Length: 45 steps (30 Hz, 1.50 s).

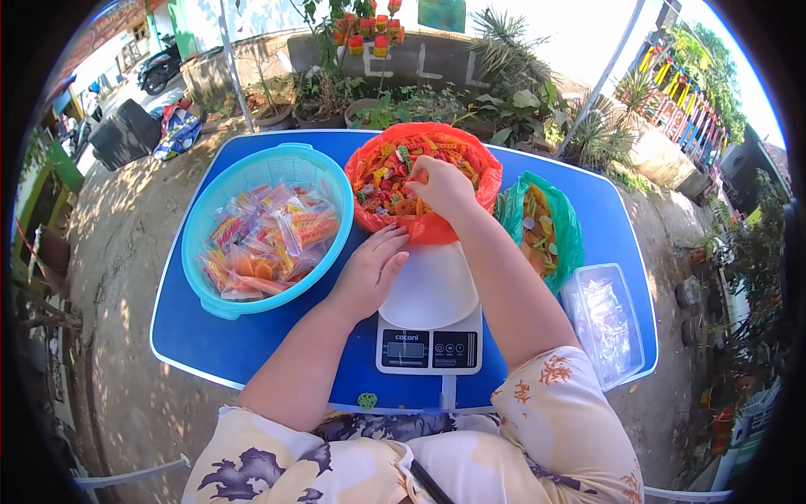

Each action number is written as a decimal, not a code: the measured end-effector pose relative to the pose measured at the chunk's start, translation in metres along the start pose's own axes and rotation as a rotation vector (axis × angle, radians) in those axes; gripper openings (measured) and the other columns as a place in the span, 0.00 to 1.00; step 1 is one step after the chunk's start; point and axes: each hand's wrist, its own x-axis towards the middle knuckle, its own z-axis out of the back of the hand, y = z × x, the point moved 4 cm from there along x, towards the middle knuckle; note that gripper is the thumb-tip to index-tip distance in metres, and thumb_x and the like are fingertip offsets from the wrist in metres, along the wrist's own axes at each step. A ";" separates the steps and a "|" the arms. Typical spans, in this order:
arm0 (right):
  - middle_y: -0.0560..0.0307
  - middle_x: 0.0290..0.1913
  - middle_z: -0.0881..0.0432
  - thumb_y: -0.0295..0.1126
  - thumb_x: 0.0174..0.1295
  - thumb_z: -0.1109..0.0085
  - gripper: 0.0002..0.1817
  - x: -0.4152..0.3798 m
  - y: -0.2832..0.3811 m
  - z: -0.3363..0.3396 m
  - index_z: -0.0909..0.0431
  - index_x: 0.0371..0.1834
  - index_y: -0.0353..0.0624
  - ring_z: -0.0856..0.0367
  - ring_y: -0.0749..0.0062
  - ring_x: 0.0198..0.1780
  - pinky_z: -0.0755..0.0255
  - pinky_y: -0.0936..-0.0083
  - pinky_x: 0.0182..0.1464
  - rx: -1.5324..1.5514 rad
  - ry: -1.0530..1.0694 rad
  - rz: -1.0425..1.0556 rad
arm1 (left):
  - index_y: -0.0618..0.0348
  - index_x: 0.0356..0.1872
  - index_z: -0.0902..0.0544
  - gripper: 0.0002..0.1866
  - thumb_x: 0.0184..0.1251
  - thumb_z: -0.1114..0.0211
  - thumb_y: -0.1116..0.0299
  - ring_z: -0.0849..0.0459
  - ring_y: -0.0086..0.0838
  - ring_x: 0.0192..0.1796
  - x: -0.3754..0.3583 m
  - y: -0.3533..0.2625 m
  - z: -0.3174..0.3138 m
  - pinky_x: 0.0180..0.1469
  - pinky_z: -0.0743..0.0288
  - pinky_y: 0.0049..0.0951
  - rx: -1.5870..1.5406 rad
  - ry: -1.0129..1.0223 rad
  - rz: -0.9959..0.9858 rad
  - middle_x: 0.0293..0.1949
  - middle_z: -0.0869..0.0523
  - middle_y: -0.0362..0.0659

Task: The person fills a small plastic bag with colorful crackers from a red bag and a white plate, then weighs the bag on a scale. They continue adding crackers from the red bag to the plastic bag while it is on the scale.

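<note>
My right hand (442, 186) reaches into an orange plastic bag (487, 172) full of mixed coloured snack crackers at the far middle of the blue table (252, 336); its fingers are curled into the crackers. My left hand (369, 273) lies flat, fingers together, by the bag's near edge and on the left rim of a white kitchen scale (430, 315). The scale's platform holds nothing.
A turquoise basket (214, 197) with several small sealed snack packets stands at the left. A green bag (567, 231) of crackers lies right of the scale, with a stack of clear plastic bags (606, 323) at the right edge. Potted plants stand beyond the table.
</note>
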 end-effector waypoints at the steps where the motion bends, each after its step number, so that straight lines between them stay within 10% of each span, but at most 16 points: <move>1: 0.54 0.43 0.12 0.44 0.60 0.28 0.14 0.002 -0.004 0.005 0.16 0.43 0.51 0.13 0.57 0.46 0.21 0.61 0.50 0.083 0.006 -0.041 | 0.70 0.62 0.20 0.23 0.82 0.46 0.59 0.28 0.53 0.74 0.000 0.000 0.000 0.75 0.36 0.45 -0.001 0.001 0.001 0.65 0.20 0.60; 14: 0.67 0.31 0.19 0.42 0.61 0.25 0.16 0.015 -0.040 0.015 0.15 0.41 0.41 0.22 0.79 0.33 0.27 0.77 0.38 0.654 0.107 -0.094 | 0.70 0.62 0.20 0.22 0.81 0.46 0.60 0.28 0.52 0.74 -0.001 0.001 0.000 0.75 0.35 0.44 -0.009 -0.004 0.026 0.65 0.20 0.60; 17: 0.72 0.31 0.22 0.38 0.67 0.29 0.13 -0.010 -0.020 0.032 0.19 0.43 0.40 0.26 0.87 0.30 0.34 0.82 0.31 0.834 0.449 -0.070 | 0.69 0.62 0.20 0.22 0.82 0.46 0.60 0.28 0.52 0.74 -0.002 0.000 0.001 0.75 0.35 0.44 -0.009 -0.004 0.031 0.65 0.20 0.59; 20: 0.70 0.32 0.21 0.39 0.68 0.30 0.13 -0.034 -0.009 0.035 0.18 0.46 0.42 0.24 0.85 0.34 0.31 0.81 0.35 0.638 0.635 0.301 | 0.69 0.62 0.20 0.22 0.82 0.47 0.61 0.28 0.51 0.74 -0.001 0.000 0.001 0.75 0.35 0.44 -0.024 -0.012 0.037 0.65 0.19 0.59; 24: 0.62 0.34 0.14 0.46 0.68 0.33 0.18 -0.069 0.017 0.044 0.16 0.50 0.45 0.16 0.75 0.38 0.23 0.73 0.47 0.313 0.738 0.137 | 0.68 0.62 0.20 0.21 0.83 0.48 0.62 0.28 0.50 0.74 0.000 0.003 0.000 0.75 0.35 0.44 -0.017 -0.023 0.037 0.64 0.19 0.58; 45: 0.49 0.48 0.20 0.43 0.60 0.31 0.16 -0.155 0.052 -0.012 0.16 0.42 0.43 0.19 0.50 0.54 0.22 0.61 0.57 -0.059 -0.076 0.415 | 0.68 0.64 0.21 0.30 0.88 0.61 0.51 0.23 0.44 0.70 -0.004 0.012 0.002 0.74 0.35 0.38 -0.357 -0.117 0.058 0.64 0.19 0.57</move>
